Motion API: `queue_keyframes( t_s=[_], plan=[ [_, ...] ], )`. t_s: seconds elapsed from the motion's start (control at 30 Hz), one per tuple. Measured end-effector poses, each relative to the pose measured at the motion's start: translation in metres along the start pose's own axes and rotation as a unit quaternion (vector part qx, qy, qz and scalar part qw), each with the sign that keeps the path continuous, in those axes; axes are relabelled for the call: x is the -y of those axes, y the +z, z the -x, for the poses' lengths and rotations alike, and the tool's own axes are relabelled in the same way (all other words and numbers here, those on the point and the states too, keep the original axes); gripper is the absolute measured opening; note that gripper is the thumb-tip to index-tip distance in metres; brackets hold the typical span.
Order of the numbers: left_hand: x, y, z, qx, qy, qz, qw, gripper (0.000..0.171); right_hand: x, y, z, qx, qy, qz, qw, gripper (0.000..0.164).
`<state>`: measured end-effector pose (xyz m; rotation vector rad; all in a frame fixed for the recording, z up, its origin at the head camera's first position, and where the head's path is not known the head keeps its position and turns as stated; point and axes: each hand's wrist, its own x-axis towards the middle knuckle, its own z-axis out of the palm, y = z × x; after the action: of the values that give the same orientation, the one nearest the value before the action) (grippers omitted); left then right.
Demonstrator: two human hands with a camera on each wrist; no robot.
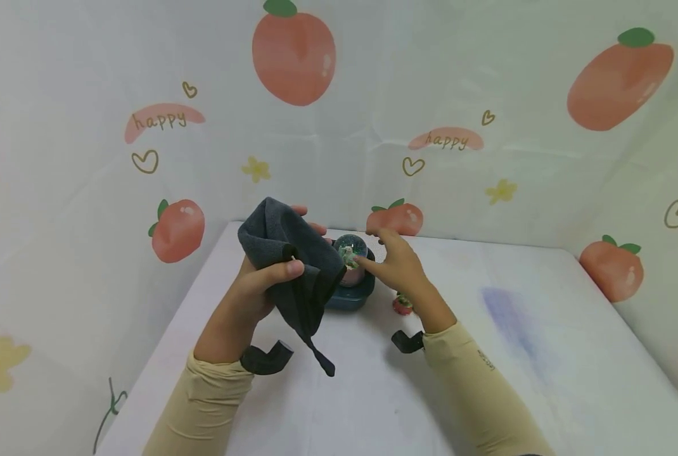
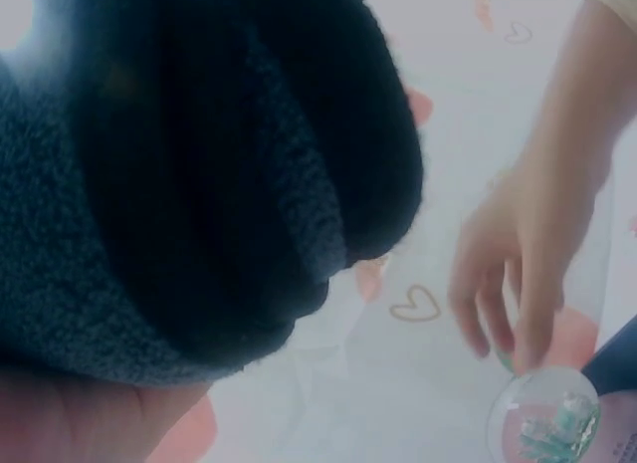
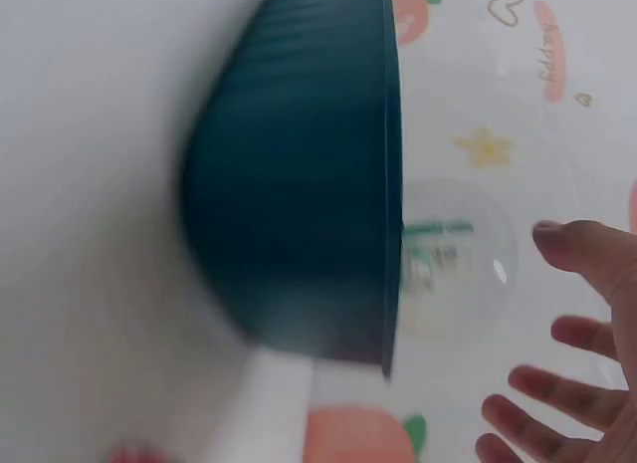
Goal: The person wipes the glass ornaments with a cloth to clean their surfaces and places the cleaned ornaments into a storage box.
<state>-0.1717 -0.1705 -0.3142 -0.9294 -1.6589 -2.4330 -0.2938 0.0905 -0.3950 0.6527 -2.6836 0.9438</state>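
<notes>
My left hand point(image 1: 250, 288) grips a folded dark grey cloth point(image 1: 293, 247), thumb pressed on its front and a thin loop hanging below. In the left wrist view the cloth point(image 2: 199, 184) fills the near side. A snow globe point(image 1: 348, 248) with a clear dome and pinkish base stands in a dark blue container point(image 1: 347, 301), partly hidden by the cloth. My right hand point(image 1: 398, 263) is beside the globe, fingers spread and thumb toward the dome. From the right wrist, the dome point(image 3: 463, 264) rises past the container's rim point(image 3: 393, 184), apart from the thumb.
A small red, strawberry-like object point(image 1: 402, 304) lies on the white table point(image 1: 362, 392), just right of the container and partly behind the right wrist. Behind the table hangs a white backdrop point(image 1: 350, 171) printed with fruit, hearts and flowers. Black curved pieces point(image 1: 267, 358) sit at both wrists.
</notes>
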Motion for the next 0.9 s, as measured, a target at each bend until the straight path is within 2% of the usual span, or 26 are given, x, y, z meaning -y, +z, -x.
queue_keyframes(
  t_s=[0.17, 0.4, 0.57, 0.73, 0.9],
  plan=[
    [0.001, 0.001, 0.0, -0.003, -0.002, -0.003, 1.0, 0.065, -0.017, -0.025, 0.02, -0.016, -0.02, 0.006, 1.0, 0.048],
    [0.005, 0.002, -0.001, 0.006, -0.005, 0.005, 1.0, 0.065, -0.045, -0.049, 0.049, -0.022, -0.015, -0.038, 0.999, 0.044],
    [0.007, 0.003, 0.0, 0.007, -0.01, 0.011, 0.9999, 0.064, -0.065, -0.054, 0.071, -0.029, -0.01, -0.077, 0.997, 0.041],
    [0.008, 0.003, -0.001, 0.004, -0.014, 0.009, 0.9999, 0.065, -0.082, -0.056, 0.085, -0.033, 0.015, -0.085, 0.996, 0.04],
    [0.008, 0.002, -0.004, 0.005, -0.016, 0.001, 0.9999, 0.066, -0.093, -0.057, 0.092, -0.008, 0.041, -0.093, 0.995, 0.046]
  ],
)
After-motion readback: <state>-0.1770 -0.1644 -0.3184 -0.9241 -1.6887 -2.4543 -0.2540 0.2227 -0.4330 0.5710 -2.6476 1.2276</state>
